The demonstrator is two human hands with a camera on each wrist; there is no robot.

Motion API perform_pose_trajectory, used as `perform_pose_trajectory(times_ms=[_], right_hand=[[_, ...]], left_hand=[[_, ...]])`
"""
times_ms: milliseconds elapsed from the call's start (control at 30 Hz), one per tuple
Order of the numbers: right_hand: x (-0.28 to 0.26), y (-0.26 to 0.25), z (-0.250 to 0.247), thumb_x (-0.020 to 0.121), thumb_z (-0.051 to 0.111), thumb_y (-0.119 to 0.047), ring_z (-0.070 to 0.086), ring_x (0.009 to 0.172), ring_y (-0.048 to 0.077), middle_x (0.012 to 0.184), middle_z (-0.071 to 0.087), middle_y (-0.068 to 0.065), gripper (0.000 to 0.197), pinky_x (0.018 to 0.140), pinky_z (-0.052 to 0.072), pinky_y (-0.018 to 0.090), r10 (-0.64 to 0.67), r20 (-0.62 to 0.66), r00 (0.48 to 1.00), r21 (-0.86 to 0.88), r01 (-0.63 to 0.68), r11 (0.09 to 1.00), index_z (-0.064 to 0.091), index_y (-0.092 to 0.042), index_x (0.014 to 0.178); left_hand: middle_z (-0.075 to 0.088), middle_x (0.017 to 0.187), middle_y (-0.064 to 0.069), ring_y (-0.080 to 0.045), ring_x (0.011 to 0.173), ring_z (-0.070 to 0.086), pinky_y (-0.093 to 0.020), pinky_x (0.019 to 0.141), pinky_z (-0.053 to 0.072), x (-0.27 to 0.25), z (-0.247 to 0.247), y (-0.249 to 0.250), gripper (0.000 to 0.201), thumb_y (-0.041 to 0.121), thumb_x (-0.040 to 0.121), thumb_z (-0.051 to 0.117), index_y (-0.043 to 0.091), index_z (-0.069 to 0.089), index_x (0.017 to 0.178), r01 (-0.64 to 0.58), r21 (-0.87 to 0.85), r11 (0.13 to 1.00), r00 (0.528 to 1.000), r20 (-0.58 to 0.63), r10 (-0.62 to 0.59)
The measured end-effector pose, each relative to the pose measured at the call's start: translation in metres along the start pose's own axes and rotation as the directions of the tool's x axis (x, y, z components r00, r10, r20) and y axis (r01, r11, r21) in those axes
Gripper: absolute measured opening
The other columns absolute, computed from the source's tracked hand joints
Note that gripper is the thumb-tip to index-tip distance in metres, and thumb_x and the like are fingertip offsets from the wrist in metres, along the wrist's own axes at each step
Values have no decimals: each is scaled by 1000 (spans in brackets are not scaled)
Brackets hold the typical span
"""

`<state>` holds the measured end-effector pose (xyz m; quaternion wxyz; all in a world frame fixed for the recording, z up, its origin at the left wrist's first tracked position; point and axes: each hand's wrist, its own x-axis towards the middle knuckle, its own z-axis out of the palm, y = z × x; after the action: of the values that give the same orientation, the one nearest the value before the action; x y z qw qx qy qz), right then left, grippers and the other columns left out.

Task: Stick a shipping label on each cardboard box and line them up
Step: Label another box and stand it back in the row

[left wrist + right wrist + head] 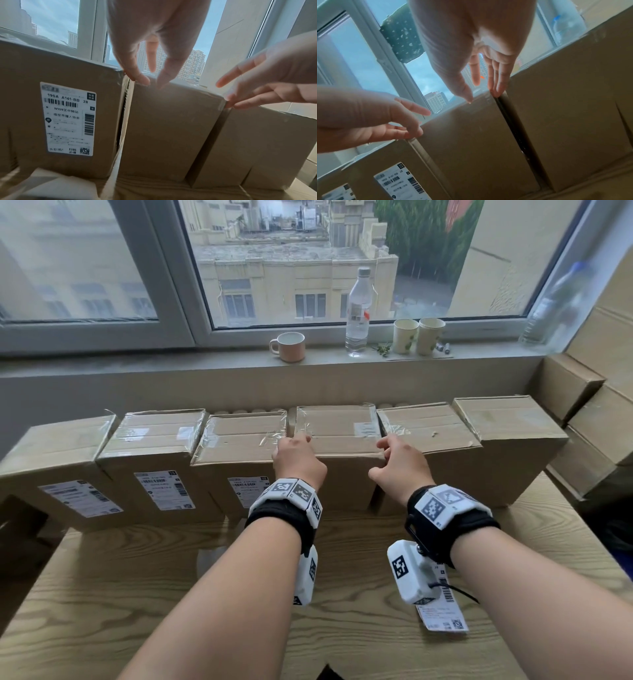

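With my left hand (298, 461) and right hand (399, 463) loosely spread, fingertips on the top corners of the unlabelled fourth box (337, 453) at twelve o'clock, I'm squaring it up; next, probably the loose label (445, 607) at five o'clock.

The cardboard boxes (337, 436) are matt brown corrugated board, their top seams sealed with glossy, crinkled clear tape (301, 426). White paper shipping labels (164, 489) with black print lie smooth on the left boxes' fronts. The table (137, 594) has a pale wood-grain finish. On the windowsill stand a clear plastic bottle (358, 313), a glazed ceramic mug (289, 346) and paper cups (418, 335).
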<state>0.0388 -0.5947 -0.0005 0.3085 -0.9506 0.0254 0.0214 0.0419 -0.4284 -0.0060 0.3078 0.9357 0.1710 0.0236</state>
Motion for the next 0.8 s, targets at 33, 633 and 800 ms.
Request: perform_pose_trajectory(times_ms=[33,633,800], right_hand=[[-2,1,1,79,65,-14,55,112,26,123,55,8,50,98,41,32,3,7,1000,-25,-2,1000,52,-18,127],[-45,12,-31,79,75,-40,61,108,24,110,69,4,40,94,43,30,-26,-152,988,120,44,992,66,-20,113],[-54,13,-33,78,75,-45,62,103,22,102,70,0,38,90,42,29,-10,-146,989,100,24,995,66,-21,106]], left_hand=[[52,132,-12,-32,123,49,-33,102,39,-3,0,-1,55,1,81,51,19,50,133,-5,-1,1000,1000,-7,5],[69,101,2,-10,89,63,-22,88,48,-59,-27,-29,52,37,68,85,24,65,113,-90,-352,932,990,-133,46],[69,83,7,-10,85,66,-23,82,52,-67,-29,-40,38,44,65,86,22,70,92,-34,-399,916,992,-127,-18]])
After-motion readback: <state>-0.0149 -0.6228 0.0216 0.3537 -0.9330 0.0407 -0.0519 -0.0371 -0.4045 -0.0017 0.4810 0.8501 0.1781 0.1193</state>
